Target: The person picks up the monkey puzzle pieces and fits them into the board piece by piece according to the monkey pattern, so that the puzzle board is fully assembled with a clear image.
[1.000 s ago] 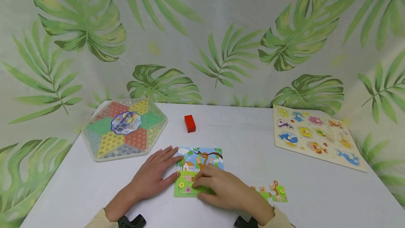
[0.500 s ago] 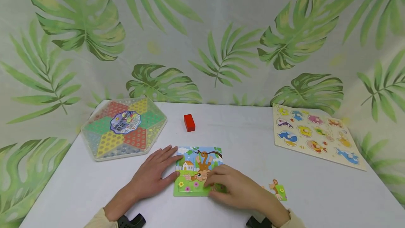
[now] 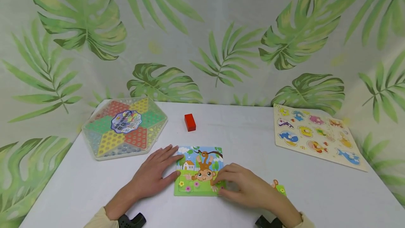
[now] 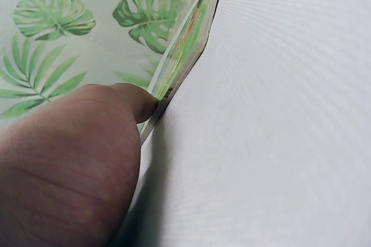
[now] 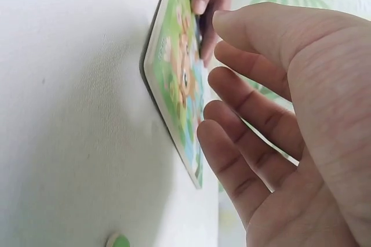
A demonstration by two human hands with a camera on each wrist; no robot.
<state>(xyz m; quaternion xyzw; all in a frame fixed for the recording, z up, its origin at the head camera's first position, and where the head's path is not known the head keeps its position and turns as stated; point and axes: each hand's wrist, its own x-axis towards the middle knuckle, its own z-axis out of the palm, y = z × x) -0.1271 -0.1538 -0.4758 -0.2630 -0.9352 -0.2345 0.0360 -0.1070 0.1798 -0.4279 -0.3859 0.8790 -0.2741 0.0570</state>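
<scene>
In the head view, a jigsaw puzzle [image 3: 202, 173] lies on the table in front of the person, picturing an upside-down monkey, a small house and flowers. My left hand [image 3: 153, 177] lies flat at its left side, thumb and fingertips on the frame's edge; the left wrist view shows the thumb [image 4: 139, 103] against that edge. Over the puzzle's right border is my right hand [image 3: 242, 185], fingers loosely bent. Seen from the right wrist, thumb and fingers [image 5: 249, 108] stand apart with nothing between them. A loose puzzle piece [image 3: 281, 189] is partly hidden behind the right forearm.
A red block [image 3: 190, 122] stands behind the puzzle. To the back left lies a hexagonal Chinese checkers board [image 3: 104, 156] under a clear cover. A wooden animal peg puzzle [image 3: 319, 136] rests at the back right, by the leaf-patterned cloth [image 3: 227, 27].
My right hand has slid rightward across the puzzle, uncovering the monkey's face and the lower flowers. Its forearm now covers more of the loose pieces. The left hand has stayed in place.
</scene>
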